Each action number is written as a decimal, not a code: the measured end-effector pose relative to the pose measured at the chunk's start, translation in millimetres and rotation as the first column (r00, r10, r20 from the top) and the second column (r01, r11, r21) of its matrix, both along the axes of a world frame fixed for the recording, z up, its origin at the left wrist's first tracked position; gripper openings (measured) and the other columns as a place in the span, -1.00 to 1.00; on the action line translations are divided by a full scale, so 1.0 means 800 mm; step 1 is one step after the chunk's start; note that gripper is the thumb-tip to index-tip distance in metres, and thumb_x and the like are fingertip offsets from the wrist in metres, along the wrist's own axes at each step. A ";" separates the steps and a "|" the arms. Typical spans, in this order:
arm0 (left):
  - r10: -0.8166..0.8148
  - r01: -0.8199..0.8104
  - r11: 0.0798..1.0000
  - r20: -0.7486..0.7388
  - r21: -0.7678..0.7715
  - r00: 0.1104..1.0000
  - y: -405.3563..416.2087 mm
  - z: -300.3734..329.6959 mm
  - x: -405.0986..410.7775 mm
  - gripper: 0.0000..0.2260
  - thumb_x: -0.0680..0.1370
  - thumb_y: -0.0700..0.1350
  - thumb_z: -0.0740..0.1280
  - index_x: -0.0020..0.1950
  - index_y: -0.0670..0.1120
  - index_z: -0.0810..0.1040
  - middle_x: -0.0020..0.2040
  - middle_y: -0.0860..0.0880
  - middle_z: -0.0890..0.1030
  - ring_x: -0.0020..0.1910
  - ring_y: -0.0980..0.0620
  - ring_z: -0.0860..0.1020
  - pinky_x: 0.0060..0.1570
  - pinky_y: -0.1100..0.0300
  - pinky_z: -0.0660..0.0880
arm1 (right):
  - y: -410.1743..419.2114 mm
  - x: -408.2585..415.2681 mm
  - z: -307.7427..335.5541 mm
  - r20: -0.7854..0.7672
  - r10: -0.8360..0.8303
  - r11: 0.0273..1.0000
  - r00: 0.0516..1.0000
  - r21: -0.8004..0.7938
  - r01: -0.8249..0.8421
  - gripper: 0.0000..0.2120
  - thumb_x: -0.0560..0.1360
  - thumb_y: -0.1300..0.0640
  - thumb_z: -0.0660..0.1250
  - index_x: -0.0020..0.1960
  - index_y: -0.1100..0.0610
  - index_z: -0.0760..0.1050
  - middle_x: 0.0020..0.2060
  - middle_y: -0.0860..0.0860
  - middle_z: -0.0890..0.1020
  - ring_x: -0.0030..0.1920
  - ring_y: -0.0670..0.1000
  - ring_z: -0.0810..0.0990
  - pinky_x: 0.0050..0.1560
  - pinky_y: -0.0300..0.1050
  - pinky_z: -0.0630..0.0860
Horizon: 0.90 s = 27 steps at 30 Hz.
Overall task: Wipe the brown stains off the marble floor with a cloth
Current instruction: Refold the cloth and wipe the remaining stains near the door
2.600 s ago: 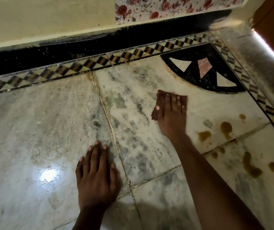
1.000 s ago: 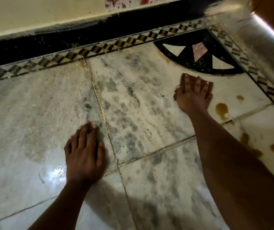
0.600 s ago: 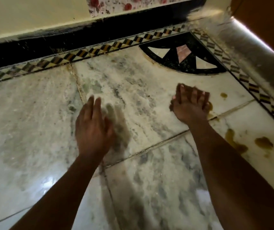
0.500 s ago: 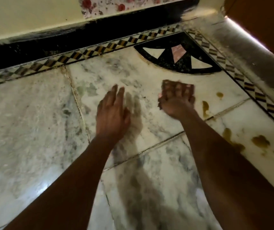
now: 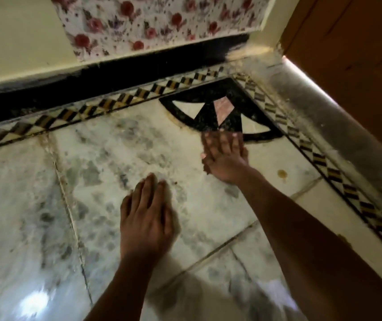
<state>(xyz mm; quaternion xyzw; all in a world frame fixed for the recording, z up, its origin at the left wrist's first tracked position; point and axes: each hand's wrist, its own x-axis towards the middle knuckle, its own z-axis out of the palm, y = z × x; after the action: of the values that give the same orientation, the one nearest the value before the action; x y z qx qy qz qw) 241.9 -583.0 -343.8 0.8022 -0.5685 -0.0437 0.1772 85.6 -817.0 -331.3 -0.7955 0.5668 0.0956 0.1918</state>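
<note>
Near the corner inlay (image 5: 222,114), right hand (image 5: 225,158) flat, left hand (image 5: 146,218) flat on marble floor (image 5: 23,205), stain (image 5: 282,173) beside.

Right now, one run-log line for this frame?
stage: wiping | right hand: flat on floor, cloth not discernible | left hand: flat on white marble floor | small brown stain: remains

No writing, label, brand or number can be read anywhere. The floral sheet (image 5: 162,22) on the wall beyond the right hand (image 5: 225,158) carries only red flowers, and the checkered border (image 5: 106,107) only a pattern; blur may hide fine marks.
</note>
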 end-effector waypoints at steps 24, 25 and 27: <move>0.047 -0.046 0.999 0.046 -0.008 0.998 -0.006 -0.009 0.002 -0.42 0.61 0.09 0.21 0.66 0.08 0.38 0.73 0.01 0.24 0.68 -0.03 0.29 0.60 -0.17 0.24 | -0.069 0.009 0.003 0.050 -0.035 0.980 0.998 -0.193 0.044 -0.39 0.68 -0.37 -0.09 0.64 -0.38 -0.30 0.73 -0.04 -0.21 0.70 0.22 -0.29 0.62 0.44 -0.15; 0.051 -0.049 0.998 0.048 -0.024 0.998 -0.007 -0.010 0.001 -0.43 0.61 0.10 0.20 0.65 0.08 0.39 0.72 0.00 0.26 0.68 -0.03 0.30 0.59 -0.17 0.24 | -0.092 0.016 0.003 0.072 -0.253 0.947 0.965 -0.185 0.262 -0.37 0.67 -0.37 -0.09 0.66 -0.34 -0.27 0.73 0.00 -0.20 0.70 0.23 -0.27 0.63 0.42 -0.15; 0.043 -0.040 0.998 0.060 -0.051 0.997 -0.006 -0.014 0.003 -0.43 0.61 0.10 0.19 0.64 0.07 0.41 0.71 -0.01 0.29 0.67 -0.03 0.32 0.58 -0.18 0.27 | -0.128 0.041 0.004 0.078 -0.458 0.882 0.886 -0.089 0.463 -0.34 0.68 -0.34 -0.07 0.68 -0.28 -0.28 0.71 0.05 -0.28 0.68 0.26 -0.34 0.62 0.40 -0.26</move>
<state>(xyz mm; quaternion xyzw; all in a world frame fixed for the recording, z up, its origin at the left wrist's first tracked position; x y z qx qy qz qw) 244.3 -587.9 -354.6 0.8102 -0.5577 -0.0015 0.1806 118.5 -919.7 -327.8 -0.6494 0.7383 -0.0043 0.1822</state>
